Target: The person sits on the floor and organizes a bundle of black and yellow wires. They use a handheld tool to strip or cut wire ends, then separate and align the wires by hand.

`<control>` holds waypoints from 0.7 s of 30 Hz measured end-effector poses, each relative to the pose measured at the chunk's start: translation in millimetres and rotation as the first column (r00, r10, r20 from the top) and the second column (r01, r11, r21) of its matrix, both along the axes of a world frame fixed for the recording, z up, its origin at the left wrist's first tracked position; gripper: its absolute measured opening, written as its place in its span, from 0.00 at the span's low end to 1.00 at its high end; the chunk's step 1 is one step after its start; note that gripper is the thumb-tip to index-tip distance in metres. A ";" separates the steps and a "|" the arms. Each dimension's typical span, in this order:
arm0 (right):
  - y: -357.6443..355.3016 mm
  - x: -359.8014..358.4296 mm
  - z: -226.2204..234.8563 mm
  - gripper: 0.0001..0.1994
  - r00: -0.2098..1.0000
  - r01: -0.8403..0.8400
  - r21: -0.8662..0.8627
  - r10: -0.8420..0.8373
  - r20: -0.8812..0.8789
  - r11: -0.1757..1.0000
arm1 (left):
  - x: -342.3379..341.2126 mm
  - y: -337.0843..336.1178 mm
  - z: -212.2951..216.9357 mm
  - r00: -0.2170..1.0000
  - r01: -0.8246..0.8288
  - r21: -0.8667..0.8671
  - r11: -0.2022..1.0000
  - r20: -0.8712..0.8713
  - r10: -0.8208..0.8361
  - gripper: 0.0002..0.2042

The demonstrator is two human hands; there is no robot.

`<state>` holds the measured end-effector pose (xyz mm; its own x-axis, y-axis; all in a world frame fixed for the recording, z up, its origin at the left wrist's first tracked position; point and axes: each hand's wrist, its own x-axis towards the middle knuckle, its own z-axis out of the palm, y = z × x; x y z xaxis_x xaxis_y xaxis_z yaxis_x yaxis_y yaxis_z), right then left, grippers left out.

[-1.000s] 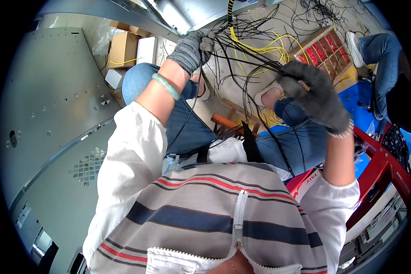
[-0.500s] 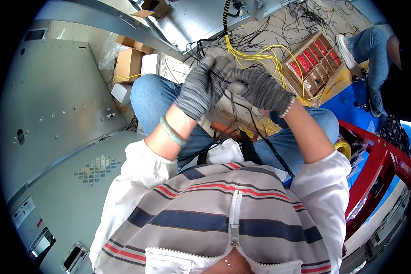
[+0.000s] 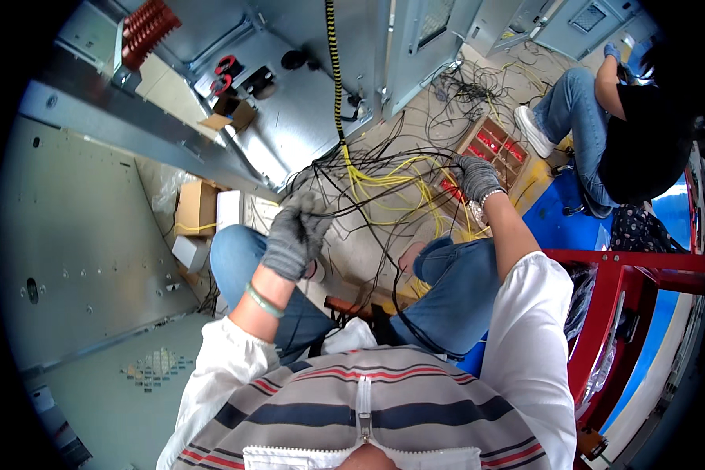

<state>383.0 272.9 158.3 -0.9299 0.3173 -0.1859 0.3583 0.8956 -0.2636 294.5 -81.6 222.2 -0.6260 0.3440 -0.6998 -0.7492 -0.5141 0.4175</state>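
My left hand, in a grey knitted glove, is closed around black wires that run out from its fingers to the right. My right hand, gloved alike, reaches farther out to the right. Its fingers are curled on the end of a stretch of black wire, over the near part of a compartmented wooden box with small red parts. Between my hands hangs a loose bundle of yellow wires. It comes down from a yellow-and-black wrapped harness. My fingertips are partly blurred.
An open metal cabinet stands ahead, with a metal panel at left. Cardboard boxes sit beside my left knee. A red metal frame is at right. Another person sits at far right.
My hands, together before, are now far apart, the right one out to the right and the left one lower left. Black wires stretch between them. The view has shifted, showing more of the cabinet.
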 end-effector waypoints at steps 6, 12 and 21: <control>2.8 -11.8 64.6 0.12 0.976 0.036 -0.112 -0.058 -0.209 0.993 | -13.8 -17.3 -7.9 0.986 -0.063 0.330 0.942 -0.124 0.109 0.06; -19.0 -33.4 196.4 0.12 0.509 0.018 0.058 0.041 -0.860 0.998 | -19.0 -8.2 13.4 0.985 -0.027 0.322 0.946 -0.154 0.080 0.04; 57.9 11.9 201.7 0.11 0.790 0.330 0.444 0.014 -0.613 0.833 | -47.5 -46.7 11.4 0.975 -0.042 0.341 0.939 -0.191 0.113 0.08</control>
